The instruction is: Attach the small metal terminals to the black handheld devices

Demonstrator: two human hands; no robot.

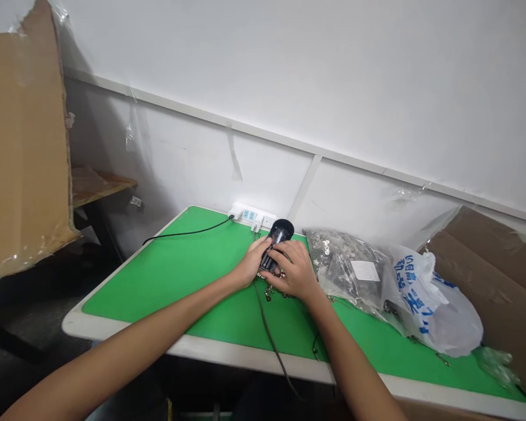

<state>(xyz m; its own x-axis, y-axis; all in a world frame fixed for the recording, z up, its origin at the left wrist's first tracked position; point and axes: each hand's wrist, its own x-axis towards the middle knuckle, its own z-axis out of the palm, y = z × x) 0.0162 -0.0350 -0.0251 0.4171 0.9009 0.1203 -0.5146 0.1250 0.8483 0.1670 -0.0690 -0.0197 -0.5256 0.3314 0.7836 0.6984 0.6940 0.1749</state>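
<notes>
Our left hand and right hand both close in a firm grip around a black handheld device near the far edge of the surface, its rounded end pointing away toward the wall and its long axis tilting slightly right. Small metal parts and a dark cord lie just below our hands, while a clear bag of metal parts sits to the right, and a power strip lies against the wall. Cardboard stands at the upper left of the frame.
</notes>
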